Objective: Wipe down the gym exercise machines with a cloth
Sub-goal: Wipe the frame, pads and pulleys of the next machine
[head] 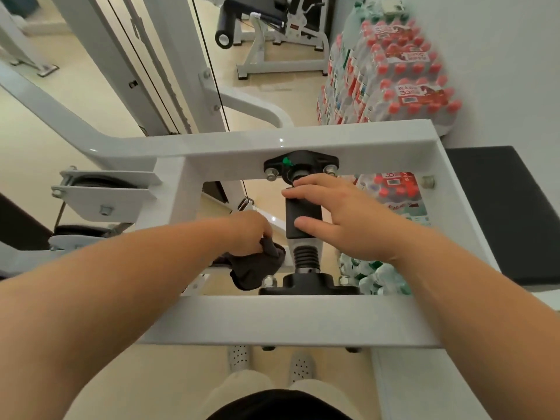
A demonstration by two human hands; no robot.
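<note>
Cloth (257,266): dark grey, crumpled, pinched by left hand (247,230), fingers curled; bulk hangs at 6 o'clock. Right hand (342,219), 3 o'clock of cloth, clasps black block (300,207).

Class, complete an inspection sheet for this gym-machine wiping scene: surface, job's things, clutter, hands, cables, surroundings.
Surface: white machine frame, glossy, with bolted black mounts.
Job's things: dark cloth, bunched, inside the frame opening beside the black pivot block.
Clutter: shrink-wrapped bottle packs stacked against the wall.
Hands: left hand grips the cloth; right hand holds the pivot block.
Cables: black cable runs down behind the frame.
Surroundings: second machine on the beige floor; black pad at right.
</note>
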